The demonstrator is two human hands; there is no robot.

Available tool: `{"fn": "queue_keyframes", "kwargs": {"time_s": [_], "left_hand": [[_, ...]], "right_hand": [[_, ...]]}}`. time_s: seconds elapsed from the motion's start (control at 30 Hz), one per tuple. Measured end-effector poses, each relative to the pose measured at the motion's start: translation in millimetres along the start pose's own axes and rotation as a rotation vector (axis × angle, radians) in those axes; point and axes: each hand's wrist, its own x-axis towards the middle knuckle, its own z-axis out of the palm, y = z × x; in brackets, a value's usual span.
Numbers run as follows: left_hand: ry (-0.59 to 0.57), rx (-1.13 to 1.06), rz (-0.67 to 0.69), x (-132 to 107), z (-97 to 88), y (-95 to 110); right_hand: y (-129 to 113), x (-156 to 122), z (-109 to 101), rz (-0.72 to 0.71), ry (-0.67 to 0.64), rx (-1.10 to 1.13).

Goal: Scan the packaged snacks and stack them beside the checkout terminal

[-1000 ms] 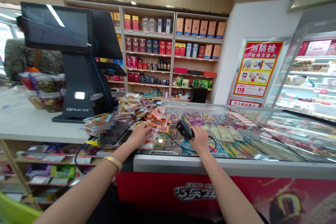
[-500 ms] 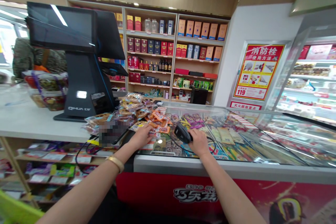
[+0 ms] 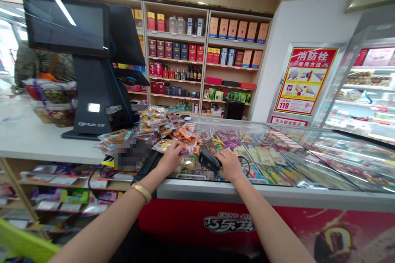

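Observation:
My right hand [image 3: 230, 165] is wrapped round a black barcode scanner [image 3: 208, 159], its head turned left, above the glass top of a display freezer. My left hand [image 3: 172, 157], with a gold bangle [image 3: 142, 193] at the wrist, pinches a small orange-and-red snack packet [image 3: 187, 150] just left of the scanner. Behind the fingers lies a heap of orange snack packets [image 3: 185, 133]. Clear packets of brown snacks [image 3: 154, 117] are piled further left. My left fingertips are partly hidden by the packet.
A black cash-register screen [image 3: 66, 24] stands on the white counter [image 3: 18, 139] at the left, beside plastic tubs [image 3: 57, 102]. The glass-topped freezer [image 3: 277, 195] spreads to the right, with packaged goods under the glass. Shelves of boxes and bottles [image 3: 177, 51] line the back wall.
My left hand has drawn a packet from the orange heap slightly right and nearer the scanner. My right hand has shifted the scanner a little left.

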Motion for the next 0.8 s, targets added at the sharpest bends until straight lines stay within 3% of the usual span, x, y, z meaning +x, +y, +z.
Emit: {"fn": "queue_keyframes", "kwargs": {"time_s": [0.43, 0.8], "left_hand": [[-0.008, -0.044, 0.016, 2, 7.0, 3], [-0.154, -0.105, 0.047, 31, 69.9, 54]], "right_hand": [[6, -2, 2, 0.058, 0.042, -0.019], [70, -31, -3, 0.198, 0.117, -0.112]]}}
